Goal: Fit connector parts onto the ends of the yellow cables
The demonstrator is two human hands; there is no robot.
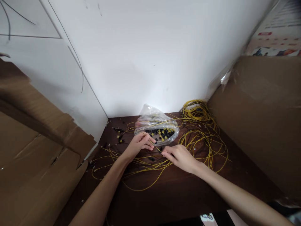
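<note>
My left hand (142,142) is pinched around a thin yellow wire (158,148) in front of the plastic bag. Just to its right, my right hand (176,153) has its fingers closed at the other end of that short stretch of wire; a small dark piece seems to show at its fingertips, too small to name. Behind both hands lies an open clear plastic bag (147,112) with many small black and yellow connector parts (164,134) in it. Loose yellow wires (150,187) run across the table below my hands.
Coiled yellow wire (196,113) lies at the back right of the dark brown table (188,191), with looser loops nearer. Several small black parts (119,138) are scattered at left. Cardboard boxes stand on the left (30,150) and right (261,110); a white wall (150,59) closes the back.
</note>
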